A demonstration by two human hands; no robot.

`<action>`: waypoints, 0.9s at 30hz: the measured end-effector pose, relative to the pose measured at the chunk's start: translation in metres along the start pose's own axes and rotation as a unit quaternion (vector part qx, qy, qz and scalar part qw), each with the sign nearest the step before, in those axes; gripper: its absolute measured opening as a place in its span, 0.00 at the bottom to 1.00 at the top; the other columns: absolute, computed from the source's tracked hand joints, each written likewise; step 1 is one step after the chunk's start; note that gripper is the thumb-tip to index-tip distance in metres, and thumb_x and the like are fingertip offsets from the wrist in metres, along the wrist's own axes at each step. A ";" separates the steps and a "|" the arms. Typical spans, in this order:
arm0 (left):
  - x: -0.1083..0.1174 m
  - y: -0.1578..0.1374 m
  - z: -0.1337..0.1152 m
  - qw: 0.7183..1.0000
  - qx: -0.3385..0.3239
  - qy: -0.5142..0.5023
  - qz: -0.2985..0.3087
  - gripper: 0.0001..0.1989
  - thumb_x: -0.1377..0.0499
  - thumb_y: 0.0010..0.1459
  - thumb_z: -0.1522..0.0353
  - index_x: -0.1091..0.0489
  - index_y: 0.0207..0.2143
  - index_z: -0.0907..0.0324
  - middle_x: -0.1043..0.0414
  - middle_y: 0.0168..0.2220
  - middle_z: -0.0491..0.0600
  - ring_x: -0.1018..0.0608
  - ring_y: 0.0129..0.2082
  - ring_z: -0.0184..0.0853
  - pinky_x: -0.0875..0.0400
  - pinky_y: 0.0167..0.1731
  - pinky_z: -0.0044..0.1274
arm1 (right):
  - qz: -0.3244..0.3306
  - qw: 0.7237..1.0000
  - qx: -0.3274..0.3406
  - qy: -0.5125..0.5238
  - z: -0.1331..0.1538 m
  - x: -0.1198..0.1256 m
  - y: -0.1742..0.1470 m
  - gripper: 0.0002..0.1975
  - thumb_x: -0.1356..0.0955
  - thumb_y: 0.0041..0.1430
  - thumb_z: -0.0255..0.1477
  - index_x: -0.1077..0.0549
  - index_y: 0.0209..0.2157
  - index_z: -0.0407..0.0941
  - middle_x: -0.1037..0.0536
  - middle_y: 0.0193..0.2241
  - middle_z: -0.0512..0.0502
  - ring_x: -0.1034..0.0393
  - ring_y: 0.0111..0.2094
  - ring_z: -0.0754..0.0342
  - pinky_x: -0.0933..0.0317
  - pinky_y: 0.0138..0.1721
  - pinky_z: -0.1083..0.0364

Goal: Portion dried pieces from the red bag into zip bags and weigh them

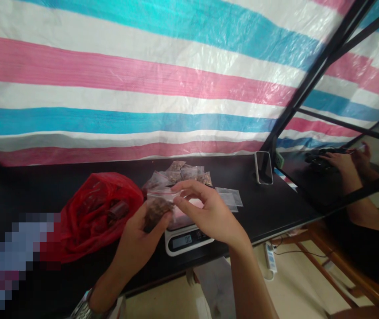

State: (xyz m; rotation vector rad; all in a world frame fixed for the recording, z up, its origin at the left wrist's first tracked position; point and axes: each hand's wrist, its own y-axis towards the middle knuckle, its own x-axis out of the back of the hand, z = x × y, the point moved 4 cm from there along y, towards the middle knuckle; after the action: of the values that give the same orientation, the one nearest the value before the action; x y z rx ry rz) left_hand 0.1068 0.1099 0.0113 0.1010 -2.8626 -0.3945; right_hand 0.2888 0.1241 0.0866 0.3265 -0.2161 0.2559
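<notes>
Partly, the left hand (140, 239) hides the filled bag (158, 207).

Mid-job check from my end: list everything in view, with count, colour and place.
Small clear zip bag of brown pieces: 1, red-lined top, in left hand
Flat digital scale: 1, white, below hands
Filled clear pouches: several, brownish, behind scale
Flat plastic bags: at least 2, clear, right of scale
Open plastic sack: 1, red, left
Phone-like slab: 1, white-edged, upright, right
Table: 1, black
Striped plastic sheeting: pink, blue, white, behind
Metal frame: black, right
Power strip: 1, white-blue, floor
Wooden chair: 1, brown, lower right
Co-worker's hands: 2, bare, far right
Wristwatch: 1, silver, left wrist
Left hand: 1, bare, holding bag
Right hand: 1, bare, at bag's top edge
</notes>
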 end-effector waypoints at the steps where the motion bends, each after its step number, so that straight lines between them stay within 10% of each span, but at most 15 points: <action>1: 0.001 0.001 -0.001 1.000 0.001 -0.002 -0.012 0.16 0.35 0.62 0.55 0.24 0.46 0.54 0.14 0.42 0.48 0.13 0.40 0.40 0.17 0.43 0.30 | -0.018 1.000 0.008 -0.025 -0.002 0.006 -0.004 0.12 0.30 0.68 0.35 0.22 0.50 0.49 0.17 0.49 0.46 0.22 0.47 0.51 0.28 0.49 0.52; 6: 0.015 0.005 -0.004 0.994 -0.028 0.041 -0.102 0.14 0.35 0.60 0.54 0.25 0.41 0.53 0.15 0.38 0.46 0.14 0.37 0.40 0.17 0.41 0.30 | -0.019 0.980 -0.023 -0.196 -0.037 0.042 -0.031 0.35 0.30 0.57 0.25 0.33 0.67 0.49 0.30 0.66 0.39 0.39 0.70 0.44 0.49 0.74 0.41; 11: 0.024 0.003 -0.001 0.989 -0.043 0.081 -0.115 0.14 0.36 0.61 0.53 0.25 0.41 0.53 0.15 0.36 0.45 0.14 0.37 0.40 0.18 0.40 0.28 | 0.062 0.963 -0.134 -0.227 -0.067 0.045 -0.047 0.56 0.26 0.48 0.24 0.49 0.77 0.51 0.51 0.77 0.38 0.59 0.79 0.42 0.62 0.78 0.40; 27: 0.038 -0.002 -0.002 0.980 -0.067 0.140 -0.126 0.15 0.37 0.62 0.52 0.25 0.41 0.52 0.15 0.37 0.46 0.13 0.38 0.41 0.18 0.40 0.28 | 0.097 0.957 -0.132 -0.238 -0.067 0.033 -0.043 0.60 0.27 0.48 0.24 0.55 0.79 0.52 0.51 0.79 0.37 0.61 0.80 0.40 0.63 0.77 0.34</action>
State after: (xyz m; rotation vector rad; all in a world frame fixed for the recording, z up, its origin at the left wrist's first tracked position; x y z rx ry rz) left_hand 0.0703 0.1037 0.0215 0.4598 -2.5423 -0.5708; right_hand 0.3429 0.1147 0.0201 0.0947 -0.7540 0.3356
